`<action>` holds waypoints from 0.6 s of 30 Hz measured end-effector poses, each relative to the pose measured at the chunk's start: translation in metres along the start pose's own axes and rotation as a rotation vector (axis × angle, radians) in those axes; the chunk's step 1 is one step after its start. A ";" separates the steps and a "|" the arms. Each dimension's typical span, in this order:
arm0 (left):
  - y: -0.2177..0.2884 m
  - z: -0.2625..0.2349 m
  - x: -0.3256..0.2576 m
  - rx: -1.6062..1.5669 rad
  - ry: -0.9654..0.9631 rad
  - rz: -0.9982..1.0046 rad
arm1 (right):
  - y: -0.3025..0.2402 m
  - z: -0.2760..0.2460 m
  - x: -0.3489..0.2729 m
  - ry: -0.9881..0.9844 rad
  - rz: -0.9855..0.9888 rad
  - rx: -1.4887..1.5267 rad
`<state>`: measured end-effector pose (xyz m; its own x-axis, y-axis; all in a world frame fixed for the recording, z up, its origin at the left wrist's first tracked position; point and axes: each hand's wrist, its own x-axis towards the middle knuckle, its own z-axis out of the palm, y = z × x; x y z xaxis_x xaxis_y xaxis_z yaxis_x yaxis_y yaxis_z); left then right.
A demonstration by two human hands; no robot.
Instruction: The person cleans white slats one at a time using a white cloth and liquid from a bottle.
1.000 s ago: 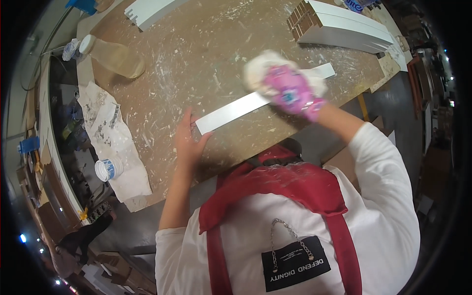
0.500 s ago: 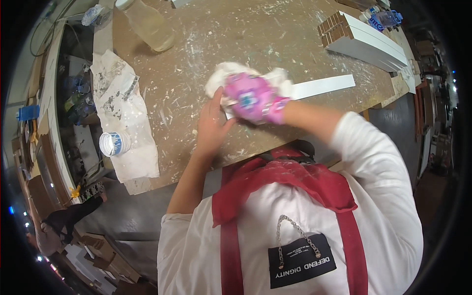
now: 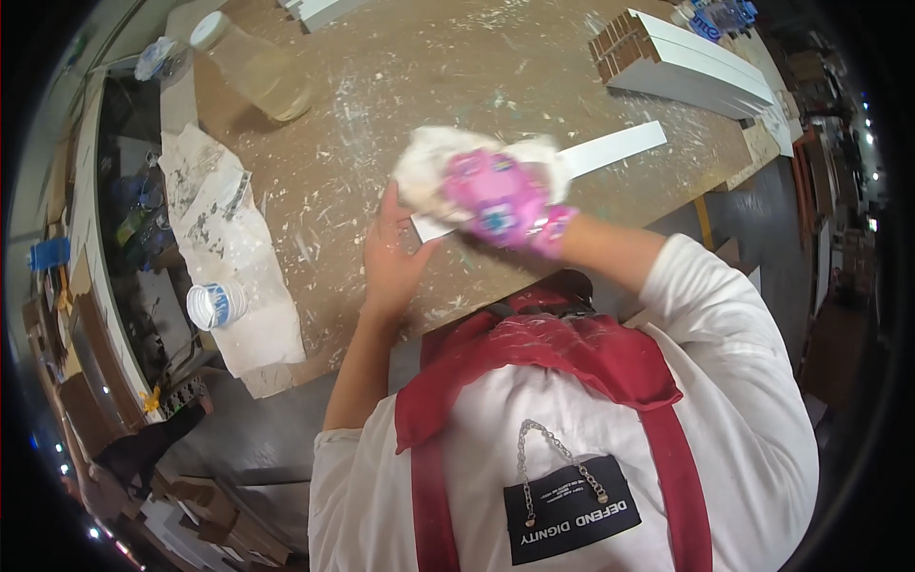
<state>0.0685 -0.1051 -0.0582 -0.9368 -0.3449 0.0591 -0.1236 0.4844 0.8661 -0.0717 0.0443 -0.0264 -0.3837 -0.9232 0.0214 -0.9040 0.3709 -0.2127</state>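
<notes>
The right hand (image 3: 500, 200), in a pink patterned glove, is closed over a crumpled white cloth (image 3: 429, 162) and presses it onto a long flat white painted strip (image 3: 610, 151). The strip lies slantwise near the front edge of the paint-spattered brown wooden workbench (image 3: 381, 76). The bare left hand (image 3: 391, 253) lies open and flat, fingers on the strip's near end, gripping nothing. A clear plastic jar with a white lid (image 3: 253, 67) stands near the bench's far left corner; stained white paper (image 3: 224, 238) covers its left edge.
</notes>
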 end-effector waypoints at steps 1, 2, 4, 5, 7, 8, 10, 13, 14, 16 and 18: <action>0.001 0.000 0.000 -0.011 -0.011 -0.007 | 0.023 -0.007 -0.023 0.084 0.185 0.114; 0.005 0.002 0.002 -0.023 -0.025 -0.009 | 0.074 0.005 -0.047 -0.008 0.236 -0.033; 0.005 0.003 0.001 0.008 0.028 0.054 | 0.121 -0.026 -0.095 0.061 0.358 -0.334; 0.003 0.004 0.003 0.045 0.027 0.107 | 0.149 -0.035 -0.117 0.053 0.389 -0.370; 0.005 0.001 0.005 0.110 0.008 0.210 | 0.195 -0.051 -0.155 0.114 0.540 -0.299; 0.008 -0.003 0.006 0.140 -0.007 0.253 | 0.210 -0.058 -0.168 0.180 0.651 -0.186; 0.017 -0.011 0.009 0.045 -0.061 0.081 | 0.227 -0.072 -0.185 0.267 0.633 -0.052; 0.019 -0.023 0.004 -0.347 -0.211 -0.419 | 0.180 -0.106 -0.157 0.309 0.553 0.166; 0.018 -0.026 0.002 -0.456 -0.238 -0.529 | 0.150 -0.114 -0.136 0.325 0.512 0.242; 0.019 -0.031 0.003 -0.692 -0.304 -0.731 | 0.089 -0.110 -0.092 0.418 0.014 -0.375; 0.018 -0.026 0.002 -0.649 -0.314 -0.690 | 0.034 -0.039 -0.061 0.353 0.063 -0.030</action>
<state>0.0731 -0.1174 -0.0294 -0.7831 -0.1120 -0.6118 -0.5583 -0.3071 0.7707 -0.0867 0.1175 0.0035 -0.4756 -0.8085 0.3466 -0.8796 0.4336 -0.1956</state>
